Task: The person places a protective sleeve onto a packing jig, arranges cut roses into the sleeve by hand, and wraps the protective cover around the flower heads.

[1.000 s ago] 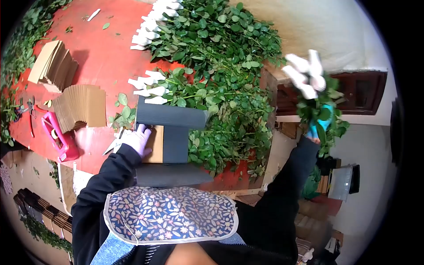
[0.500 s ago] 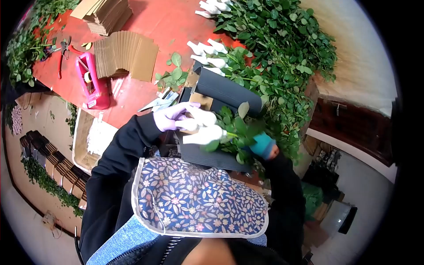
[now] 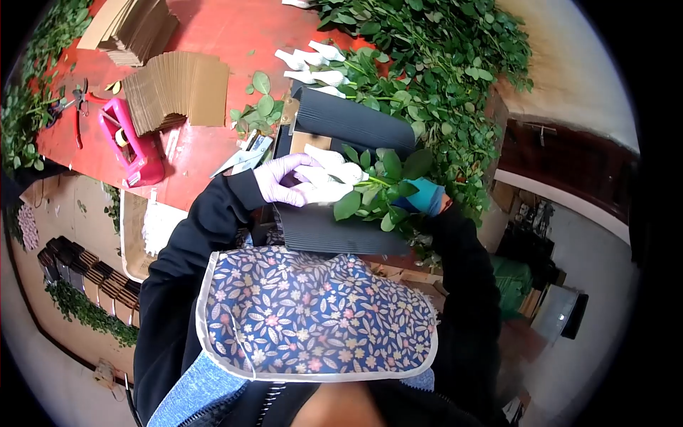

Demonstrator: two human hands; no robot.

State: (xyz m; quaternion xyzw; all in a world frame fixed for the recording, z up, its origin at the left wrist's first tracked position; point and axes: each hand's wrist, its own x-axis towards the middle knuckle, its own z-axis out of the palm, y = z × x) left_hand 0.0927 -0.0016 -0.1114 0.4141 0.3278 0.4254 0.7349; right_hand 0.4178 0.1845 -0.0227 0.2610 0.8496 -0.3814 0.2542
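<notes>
My left hand (image 3: 288, 179), in a lilac glove, has its fingers curled around the heads of several roses covered by white sleeves (image 3: 336, 172). Their leafy stems (image 3: 380, 185) run right to my right hand (image 3: 429, 198), which wears a teal glove and is closed around the lower stems. Beneath the roses lies a dark corrugated sheet (image 3: 334, 231), its upper part (image 3: 356, 121) curled over behind them. A strip of brown cardboard (image 3: 311, 144) shows on the sheet by my left fingers. The stem ends are hidden by my right hand.
On the red table (image 3: 228, 28) are a pink tape dispenser (image 3: 135, 153), fanned cardboard pieces (image 3: 178, 92), a cardboard stack (image 3: 139, 32), scissors (image 3: 245, 153) and red-handled pliers (image 3: 80, 114). More white-sleeved roses (image 3: 313, 64) and a heap of foliage (image 3: 455, 92) lie behind. A crate (image 3: 134, 228) stands left.
The view has shifted, so the table items appear farther left. My left hand has moved onto the sleeved heads, which sit closer together; my right hand still holds the stems.
</notes>
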